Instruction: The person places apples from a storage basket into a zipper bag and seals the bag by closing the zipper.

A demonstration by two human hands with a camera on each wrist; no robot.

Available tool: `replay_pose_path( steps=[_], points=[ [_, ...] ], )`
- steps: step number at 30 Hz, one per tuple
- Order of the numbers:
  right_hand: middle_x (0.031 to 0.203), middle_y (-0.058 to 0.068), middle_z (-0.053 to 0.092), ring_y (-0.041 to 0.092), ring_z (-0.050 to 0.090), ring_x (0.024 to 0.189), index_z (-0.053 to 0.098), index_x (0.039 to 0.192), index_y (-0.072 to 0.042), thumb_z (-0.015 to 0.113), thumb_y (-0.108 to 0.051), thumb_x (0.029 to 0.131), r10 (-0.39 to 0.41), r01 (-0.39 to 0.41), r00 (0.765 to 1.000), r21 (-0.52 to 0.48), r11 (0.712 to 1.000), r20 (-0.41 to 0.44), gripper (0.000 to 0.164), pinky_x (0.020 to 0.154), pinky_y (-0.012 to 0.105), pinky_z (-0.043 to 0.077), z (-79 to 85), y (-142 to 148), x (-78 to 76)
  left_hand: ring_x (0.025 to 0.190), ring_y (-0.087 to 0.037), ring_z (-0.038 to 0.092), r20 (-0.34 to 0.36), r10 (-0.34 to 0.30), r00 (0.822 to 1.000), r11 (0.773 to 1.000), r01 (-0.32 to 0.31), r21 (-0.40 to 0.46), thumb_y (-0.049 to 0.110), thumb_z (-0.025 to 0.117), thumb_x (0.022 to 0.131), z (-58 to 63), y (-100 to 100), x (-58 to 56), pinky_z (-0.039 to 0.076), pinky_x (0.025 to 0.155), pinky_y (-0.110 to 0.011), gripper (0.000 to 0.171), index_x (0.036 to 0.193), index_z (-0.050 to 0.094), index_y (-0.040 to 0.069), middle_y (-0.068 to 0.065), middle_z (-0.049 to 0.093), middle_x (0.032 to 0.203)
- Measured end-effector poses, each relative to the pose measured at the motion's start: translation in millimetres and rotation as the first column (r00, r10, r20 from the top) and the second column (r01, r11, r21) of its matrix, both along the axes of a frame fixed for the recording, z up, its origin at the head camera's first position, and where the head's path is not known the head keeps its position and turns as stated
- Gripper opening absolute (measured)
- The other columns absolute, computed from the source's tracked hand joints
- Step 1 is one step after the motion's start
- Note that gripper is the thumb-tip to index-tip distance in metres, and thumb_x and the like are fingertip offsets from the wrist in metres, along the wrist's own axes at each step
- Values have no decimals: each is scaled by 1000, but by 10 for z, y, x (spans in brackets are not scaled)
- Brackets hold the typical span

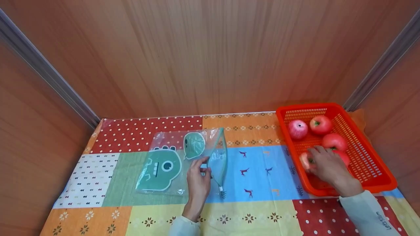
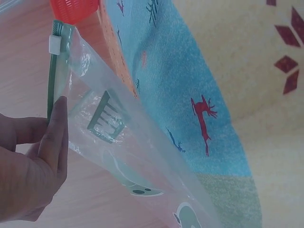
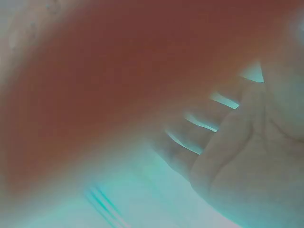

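My left hand (image 1: 198, 180) pinches the edge of a clear zip bag (image 1: 177, 193) printed with green cartoon monsters. The bag's mouth gapes toward the right, and a white slider (image 2: 55, 45) sits at one end of its green zip strip. Inside the red plastic basket (image 1: 377, 188), my right hand (image 1: 329, 165) grips a pinkish-yellow apple (image 1: 305, 162), its fingers covering the apple's right side. Beyond that hand lie more apples, among them a red one (image 1: 334, 141) and a striped one (image 1: 298, 129). The right wrist view is mostly blocked by a blurred reddish shape.
The bag and basket rest on a patchwork-print tablecloth (image 1: 256, 170). Wood-grain panels (image 1: 210, 59) close off the back and both sides. Behind the basket's right side shows a bit of orange material (image 1: 358, 119). Bare cloth separates the bag from the basket.
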State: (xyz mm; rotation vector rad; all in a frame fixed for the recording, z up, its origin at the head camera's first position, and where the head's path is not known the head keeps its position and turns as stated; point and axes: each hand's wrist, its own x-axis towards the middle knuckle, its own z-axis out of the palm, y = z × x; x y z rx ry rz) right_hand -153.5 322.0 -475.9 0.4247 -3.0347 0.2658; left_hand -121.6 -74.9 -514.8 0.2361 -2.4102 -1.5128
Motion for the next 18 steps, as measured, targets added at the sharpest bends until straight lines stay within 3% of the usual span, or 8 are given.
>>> replay_pose_path(
  steps=[9, 18],
  points=[
    [112, 26, 62, 42, 58, 96, 60, 124, 8, 93, -14, 76, 10, -16, 998, 96, 995, 62, 62, 90, 69, 56, 191, -37, -40, 83, -18, 66, 1, -10, 1000, 1000, 10, 14, -11, 70, 93, 9, -8, -11, 61, 66, -25, 35, 126, 72, 2, -12, 67, 118],
    [103, 18, 63, 36, 58, 90, 63, 119, 2, 92, -11, 77, 37, -48, 996, 136, 990, 82, 53, 87, 64, 58, 148, -12, -118, 82, -17, 66, -1, -20, 1000, 1000, 20, 21, -12, 70, 93, -1, -1, -3, 61, 66, -24, 35, 124, 73, 3, -12, 68, 117]
  ],
)
